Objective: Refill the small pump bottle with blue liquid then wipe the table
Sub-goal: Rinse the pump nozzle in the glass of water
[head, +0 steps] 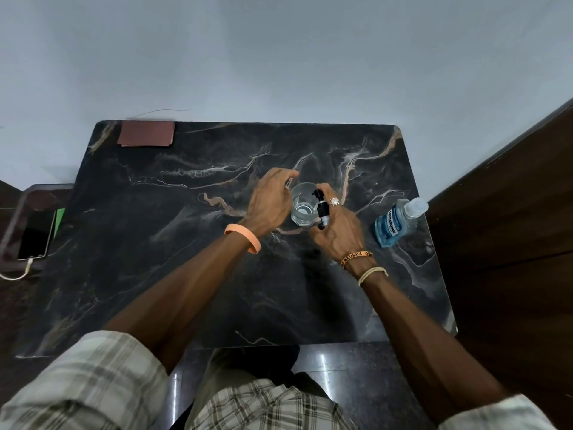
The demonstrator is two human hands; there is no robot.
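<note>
The small pump bottle, clear with a black pump top, stands upright in my right hand, which grips it from the right near the table's middle. Touching it on the left is a clear drinking glass with a little pale liquid at the bottom. My left hand is against the glass's left side, its fingers curled around a thin clear stick-like object above the rim. A bottle of blue liquid with a clear cap stands at the right edge. A folded brown cloth lies at the far left corner.
The dark marble table stands against a pale wall. A phone on a charging cable rests on a low stand to the left. Dark wooden furniture runs along the right side. My legs are at the near edge.
</note>
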